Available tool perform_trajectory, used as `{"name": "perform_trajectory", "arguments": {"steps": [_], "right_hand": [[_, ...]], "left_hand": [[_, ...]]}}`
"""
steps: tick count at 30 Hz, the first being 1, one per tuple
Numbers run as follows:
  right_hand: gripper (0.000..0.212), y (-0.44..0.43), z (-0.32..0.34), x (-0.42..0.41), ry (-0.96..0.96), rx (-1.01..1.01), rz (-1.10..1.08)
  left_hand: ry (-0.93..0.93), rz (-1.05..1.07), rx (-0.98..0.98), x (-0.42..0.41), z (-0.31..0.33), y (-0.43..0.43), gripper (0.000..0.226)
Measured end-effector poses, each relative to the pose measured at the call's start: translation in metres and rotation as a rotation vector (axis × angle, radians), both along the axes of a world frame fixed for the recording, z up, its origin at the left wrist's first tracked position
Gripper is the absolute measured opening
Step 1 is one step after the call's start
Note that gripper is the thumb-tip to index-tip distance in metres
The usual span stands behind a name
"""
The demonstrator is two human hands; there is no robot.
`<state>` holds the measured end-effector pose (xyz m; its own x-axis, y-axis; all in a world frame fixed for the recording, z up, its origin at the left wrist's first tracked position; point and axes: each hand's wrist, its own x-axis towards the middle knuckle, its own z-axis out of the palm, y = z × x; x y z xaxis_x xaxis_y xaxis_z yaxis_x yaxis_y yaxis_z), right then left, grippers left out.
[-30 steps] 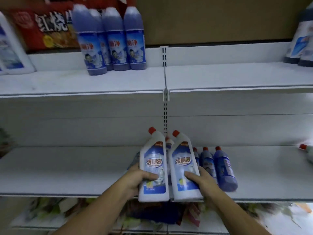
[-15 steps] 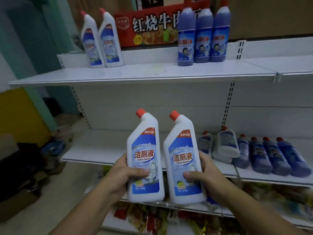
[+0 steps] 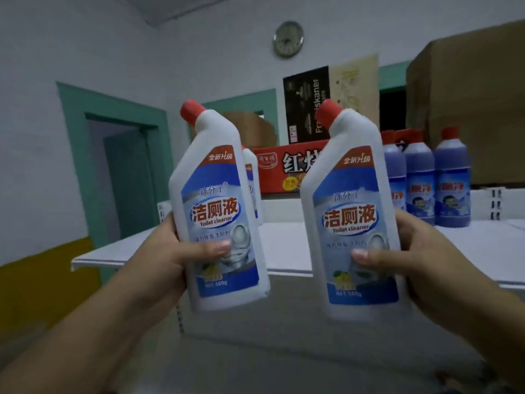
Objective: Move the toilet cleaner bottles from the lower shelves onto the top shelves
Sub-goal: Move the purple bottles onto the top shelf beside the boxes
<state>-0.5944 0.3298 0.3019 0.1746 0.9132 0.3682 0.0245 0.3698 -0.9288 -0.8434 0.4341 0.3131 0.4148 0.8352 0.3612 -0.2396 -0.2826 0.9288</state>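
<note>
Two bare hands each grip a white toilet cleaner bottle upright in front of the top shelf [image 3: 284,251] — the left hand [image 3: 167,251] wraps the left bottle [image 3: 218,223], the right hand [image 3: 420,260] the right bottle [image 3: 352,228]. Behind them, blue bottles [image 3: 451,180] stand on the shelf beside a red carton [image 3: 284,166].

Gripping a white toilet cleaner bottle [image 3: 218,211] in the left hand [image 3: 160,260] and a second white bottle [image 3: 352,223] in the right hand [image 3: 426,265], thumbs pressing across the labels. Holding both apart, red caps tilting left, before the top shelf [image 3: 284,251]. Facing purple bottles [image 3: 420,183] standing far right, near a red carton [image 3: 277,172].
</note>
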Motion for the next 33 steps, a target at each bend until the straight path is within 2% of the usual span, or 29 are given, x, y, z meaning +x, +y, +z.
{"name": "perform_trajectory", "arguments": {"steps": [6, 10, 14, 19, 25, 27, 28, 31, 33], "right_hand": [[0.051, 0.098, 0.041, 0.015, -0.088, -0.03, -0.251], [0.045, 0.162, 0.039, 0.024, -0.04, -0.035, -0.366], [0.046, 0.219, 0.036, 0.041, 0.028, -0.139, -0.456], [0.047, 0.269, 0.03, 0.063, 0.013, -0.227, -0.511], [0.062, 0.287, 0.004, 0.094, 0.039, -0.171, -0.506], [0.059, 0.288, 0.001, 0.098, -0.02, -0.167, -0.466], [0.055, 0.288, 0.0, 0.099, -0.052, -0.159, -0.455], [0.044, 0.289, -0.002, 0.097, -0.142, -0.142, -0.468], [0.044, 0.287, -0.004, 0.095, -0.233, -0.17, -0.501]], "left_hand": [[0.089, 0.096, 0.071, 0.027, 0.026, 0.089, 0.064], [0.198, 0.18, 0.087, 0.064, 0.027, 0.153, 0.06], [0.199, 0.141, 0.102, 0.102, 0.019, 0.202, 0.049], [0.21, 0.097, 0.138, 0.146, 0.014, 0.246, 0.044], [0.299, 0.132, 0.207, 0.166, -0.014, 0.275, 0.064], [0.371, 0.203, 0.322, 0.166, -0.016, 0.274, 0.088], [0.453, 0.274, 0.452, 0.164, -0.017, 0.27, 0.104], [0.655, 0.585, 1.127, 0.158, -0.019, 0.261, 0.123], [0.823, 0.601, 1.375, 0.159, -0.021, 0.257, 0.121]]}}
